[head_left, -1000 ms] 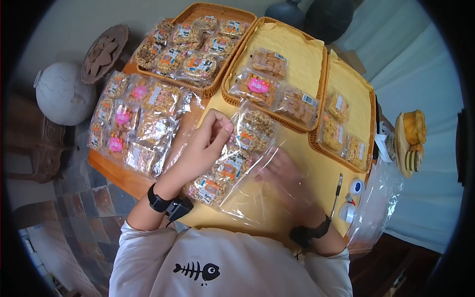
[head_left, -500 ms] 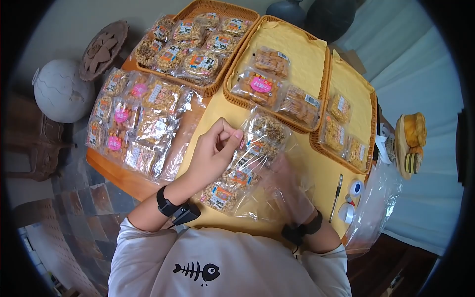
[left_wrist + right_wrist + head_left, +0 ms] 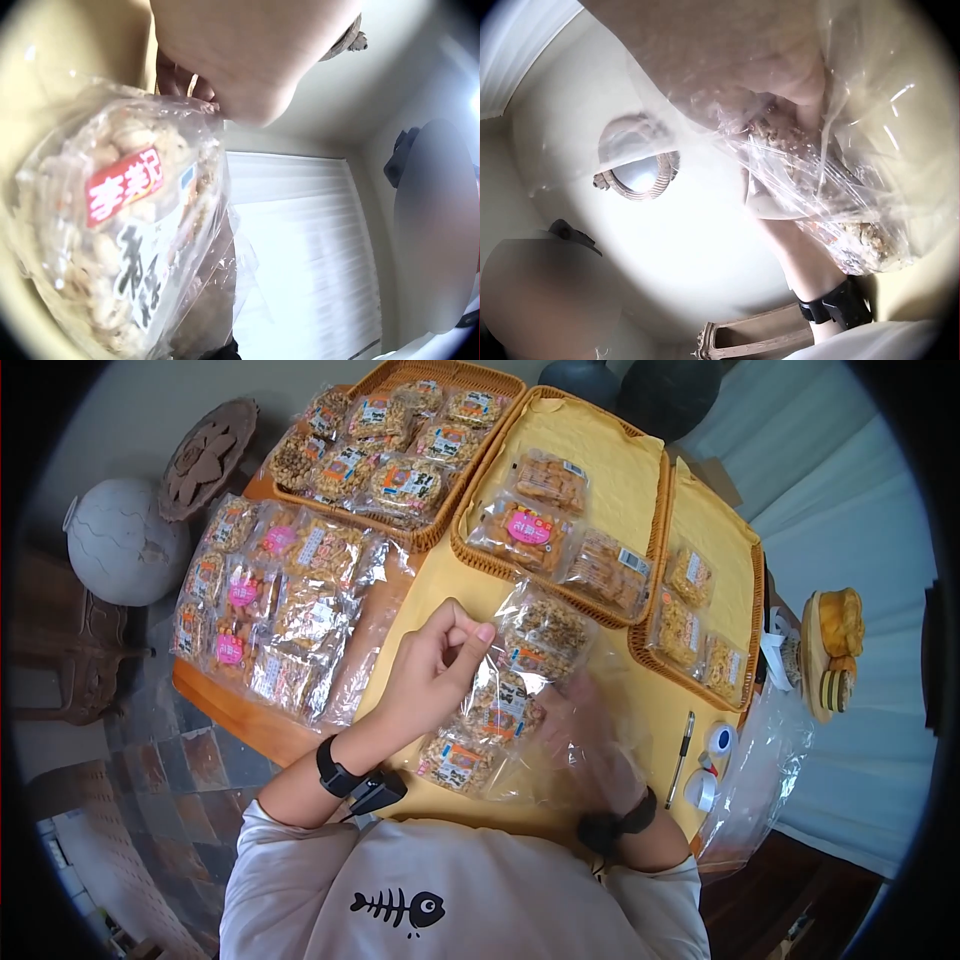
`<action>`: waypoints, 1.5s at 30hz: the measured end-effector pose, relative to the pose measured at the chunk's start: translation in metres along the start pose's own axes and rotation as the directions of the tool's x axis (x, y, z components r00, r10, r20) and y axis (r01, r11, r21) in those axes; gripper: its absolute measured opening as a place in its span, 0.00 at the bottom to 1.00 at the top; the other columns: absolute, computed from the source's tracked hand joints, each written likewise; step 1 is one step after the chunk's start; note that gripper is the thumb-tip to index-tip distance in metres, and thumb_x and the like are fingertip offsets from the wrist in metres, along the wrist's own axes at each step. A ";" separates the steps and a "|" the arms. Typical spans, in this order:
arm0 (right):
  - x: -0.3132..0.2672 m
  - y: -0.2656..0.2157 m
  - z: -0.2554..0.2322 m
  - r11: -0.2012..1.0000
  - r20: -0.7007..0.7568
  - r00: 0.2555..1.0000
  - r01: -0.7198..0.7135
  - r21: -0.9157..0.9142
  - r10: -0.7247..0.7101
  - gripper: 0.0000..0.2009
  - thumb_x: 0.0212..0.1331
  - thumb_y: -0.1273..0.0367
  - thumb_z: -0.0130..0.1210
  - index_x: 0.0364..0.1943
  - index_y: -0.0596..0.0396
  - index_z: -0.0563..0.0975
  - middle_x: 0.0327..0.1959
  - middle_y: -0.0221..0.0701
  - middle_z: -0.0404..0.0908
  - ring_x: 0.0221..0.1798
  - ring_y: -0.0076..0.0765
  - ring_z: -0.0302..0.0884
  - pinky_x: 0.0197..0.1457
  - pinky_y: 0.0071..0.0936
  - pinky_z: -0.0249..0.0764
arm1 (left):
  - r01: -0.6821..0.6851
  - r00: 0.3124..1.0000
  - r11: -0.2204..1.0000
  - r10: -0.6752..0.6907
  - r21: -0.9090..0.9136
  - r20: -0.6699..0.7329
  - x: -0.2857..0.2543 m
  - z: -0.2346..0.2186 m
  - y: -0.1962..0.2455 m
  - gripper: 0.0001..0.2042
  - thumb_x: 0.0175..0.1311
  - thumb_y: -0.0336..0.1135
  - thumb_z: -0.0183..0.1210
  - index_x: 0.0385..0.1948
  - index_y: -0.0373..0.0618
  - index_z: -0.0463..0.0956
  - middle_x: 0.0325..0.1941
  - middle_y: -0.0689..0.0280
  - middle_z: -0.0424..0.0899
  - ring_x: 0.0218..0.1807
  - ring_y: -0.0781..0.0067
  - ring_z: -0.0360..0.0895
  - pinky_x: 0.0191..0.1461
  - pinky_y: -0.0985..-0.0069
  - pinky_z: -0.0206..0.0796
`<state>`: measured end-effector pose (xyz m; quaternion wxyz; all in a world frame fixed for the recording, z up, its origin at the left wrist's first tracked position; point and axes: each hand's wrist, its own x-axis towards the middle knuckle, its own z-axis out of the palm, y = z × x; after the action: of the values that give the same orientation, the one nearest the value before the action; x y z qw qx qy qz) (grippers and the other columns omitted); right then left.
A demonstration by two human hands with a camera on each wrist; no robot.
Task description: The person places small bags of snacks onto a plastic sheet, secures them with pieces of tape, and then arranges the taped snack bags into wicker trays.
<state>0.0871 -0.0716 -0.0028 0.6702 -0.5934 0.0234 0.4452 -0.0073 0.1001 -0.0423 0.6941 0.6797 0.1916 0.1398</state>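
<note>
A clear plastic bag (image 3: 520, 785) holds several wrapped nut-and-grain snack packets (image 3: 455, 760), labelled in white, orange and blue. My left hand (image 3: 440, 670) pinches the bag's left edge between thumb and curled fingers. In the left wrist view a packet (image 3: 124, 225) with a red and white label fills the space below that hand. My right hand (image 3: 585, 735) is under the clear film on the bag's right side. Its fingers hold the edge of a snack packet (image 3: 780, 135) in the right wrist view, partly hidden by glare and folds.
Bagged snacks (image 3: 270, 610) lie on the left. Behind stand a wicker tray of round packets (image 3: 400, 490) and two lined trays (image 3: 610, 445) (image 3: 735, 530) with a few packs each. A pen (image 3: 680, 760), tape rolls (image 3: 702, 790) and loose plastic film (image 3: 765, 760) lie at right.
The bag and its packets have moved right, with the far packet now tilted up. My left hand has shifted right with the bag edge. My right hand stays by the packets under the film.
</note>
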 end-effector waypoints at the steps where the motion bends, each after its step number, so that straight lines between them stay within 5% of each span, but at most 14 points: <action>1: -0.001 -0.002 0.000 0.999 0.001 1.000 -0.005 0.038 0.005 0.21 0.70 0.76 0.61 0.66 0.57 0.73 0.57 0.32 0.84 0.53 0.32 0.85 0.56 0.35 0.84 | -0.012 1.000 1.000 0.013 0.009 -0.011 0.000 0.001 0.000 0.11 0.82 0.37 0.56 0.37 0.43 0.71 0.19 0.78 0.71 0.22 0.93 0.57 0.25 0.83 0.48; 3: -0.004 -0.002 0.000 0.978 -0.011 0.998 -0.054 0.199 0.057 0.20 0.72 0.76 0.59 0.66 0.57 0.73 0.57 0.33 0.84 0.55 0.33 0.84 0.57 0.36 0.84 | -0.043 0.998 0.999 0.043 0.018 -0.035 0.001 0.003 -0.003 0.12 0.82 0.39 0.57 0.37 0.42 0.71 0.18 0.77 0.69 0.22 0.92 0.57 0.26 0.82 0.49; 5: -0.007 0.006 -0.047 0.745 0.254 0.948 0.309 -0.592 -0.192 0.18 0.73 0.75 0.57 0.65 0.58 0.74 0.59 0.34 0.83 0.55 0.33 0.84 0.57 0.36 0.84 | -0.079 0.995 0.997 0.080 0.018 -0.062 0.004 0.003 -0.010 0.12 0.82 0.40 0.56 0.38 0.42 0.71 0.19 0.77 0.70 0.22 0.92 0.58 0.25 0.82 0.51; 7: -0.010 0.008 -0.057 0.716 0.263 0.934 0.355 -0.600 -0.243 0.16 0.73 0.74 0.57 0.63 0.57 0.76 0.56 0.33 0.83 0.53 0.31 0.83 0.55 0.33 0.83 | 0.038 0.987 0.999 -0.035 0.013 -0.157 0.006 -0.007 -0.001 0.11 0.83 0.41 0.53 0.41 0.44 0.69 0.25 0.72 0.78 0.28 0.89 0.71 0.30 0.85 0.59; 9: -0.016 0.003 -0.036 0.985 -0.052 0.993 0.108 0.135 -0.102 0.13 0.72 0.74 0.59 0.58 0.57 0.79 0.50 0.30 0.83 0.49 0.25 0.82 0.51 0.25 0.80 | 0.006 0.980 1.000 -0.007 -0.005 -0.200 0.015 -0.024 -0.014 0.11 0.85 0.41 0.50 0.44 0.45 0.67 0.40 0.60 0.86 0.36 0.81 0.81 0.32 0.85 0.65; 15: -0.042 -0.004 -0.107 0.940 -0.229 0.929 0.233 -0.247 -0.291 0.11 0.71 0.76 0.60 0.55 0.59 0.80 0.50 0.31 0.84 0.45 0.24 0.82 0.50 0.24 0.79 | -0.027 0.956 0.998 0.009 -0.057 -0.292 0.022 -0.029 -0.023 0.08 0.85 0.38 0.49 0.47 0.44 0.67 0.35 0.68 0.76 0.31 0.84 0.71 0.31 0.84 0.63; 17: -0.061 -0.018 -0.124 0.938 -0.437 0.852 0.162 -0.306 -0.290 0.18 0.69 0.71 0.66 0.60 0.58 0.77 0.40 0.23 0.85 0.37 0.15 0.80 0.36 0.17 0.75 | -0.034 0.959 0.999 0.031 -0.007 -0.281 0.021 -0.028 -0.017 0.09 0.85 0.38 0.49 0.52 0.43 0.67 0.32 0.71 0.74 0.29 0.86 0.68 0.32 0.84 0.62; 20: -0.077 -0.026 -0.138 0.840 -0.546 0.653 0.500 -0.210 -0.525 0.17 0.70 0.70 0.66 0.59 0.57 0.76 0.41 0.23 0.85 0.31 0.09 0.75 0.27 0.15 0.68 | -0.054 0.955 0.996 0.073 0.074 -0.286 0.019 -0.021 -0.006 0.15 0.84 0.38 0.51 0.64 0.42 0.65 0.39 0.70 0.77 0.33 0.87 0.68 0.37 0.85 0.65; 21: -0.080 -0.035 -0.140 0.789 -0.589 0.569 0.577 -0.211 -0.573 0.17 0.70 0.70 0.66 0.59 0.57 0.76 0.42 0.24 0.85 0.31 0.09 0.75 0.27 0.15 0.69 | 0.002 0.975 0.999 0.008 0.043 -0.224 0.016 -0.025 -0.002 0.17 0.83 0.36 0.51 0.66 0.43 0.64 0.62 0.62 0.81 0.55 0.78 0.77 0.55 0.79 0.68; 23: -0.091 -0.042 -0.152 0.730 -0.637 0.478 0.653 -0.204 -0.605 0.17 0.71 0.71 0.65 0.59 0.58 0.75 0.46 0.26 0.85 0.35 0.12 0.78 0.32 0.17 0.73 | -0.156 0.943 0.961 0.214 0.230 -0.255 0.016 -0.018 0.005 0.20 0.82 0.32 0.52 0.71 0.43 0.63 0.69 0.58 0.75 0.65 0.70 0.75 0.65 0.73 0.68; 29: -0.101 -0.064 -0.120 0.738 -0.571 0.610 0.674 0.010 -0.549 0.18 0.71 0.71 0.65 0.60 0.56 0.75 0.46 0.27 0.87 0.41 0.18 0.82 0.39 0.19 0.77 | -0.349 0.934 0.778 0.336 0.522 0.124 -0.008 0.006 0.065 0.29 0.70 0.31 0.65 0.71 0.39 0.65 0.65 0.53 0.78 0.67 0.59 0.77 0.71 0.62 0.68; 35: -0.079 -0.039 -0.066 0.916 -0.321 0.862 0.400 -0.045 -0.392 0.17 0.71 0.69 0.64 0.61 0.55 0.77 0.43 0.24 0.87 0.38 0.18 0.81 0.40 0.19 0.75 | 0.220 0.799 0.975 -0.161 -0.033 0.579 -0.019 0.067 0.096 0.26 0.74 0.33 0.65 0.70 0.42 0.66 0.60 0.60 0.82 0.58 0.78 0.80 0.53 0.76 0.79; 41: -0.073 -0.036 -0.075 0.719 -0.333 0.765 0.638 0.276 -0.551 0.15 0.79 0.64 0.53 0.60 0.57 0.76 0.55 0.35 0.84 0.55 0.31 0.84 0.58 0.33 0.80 | 0.159 0.892 0.981 -0.095 -0.108 0.443 -0.010 0.057 0.054 0.20 0.77 0.32 0.61 0.65 0.34 0.71 0.56 0.64 0.84 0.49 0.81 0.83 0.53 0.79 0.80; 45: -0.073 0.001 -0.098 0.712 -0.007 0.786 0.556 -0.429 -0.618 0.16 0.79 0.64 0.52 0.59 0.61 0.78 0.59 0.41 0.81 0.60 0.47 0.80 0.66 0.42 0.72 | 0.336 0.911 0.870 -0.203 -0.360 0.359 -0.010 0.062 0.050 0.22 0.79 0.33 0.59 0.68 0.36 0.66 0.60 0.61 0.81 0.54 0.78 0.82 0.57 0.76 0.79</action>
<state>0.0910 -0.1933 0.0081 0.6353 -0.7265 -0.2091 0.1577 0.0151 0.0424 0.0088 0.8562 0.4963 0.1403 -0.0305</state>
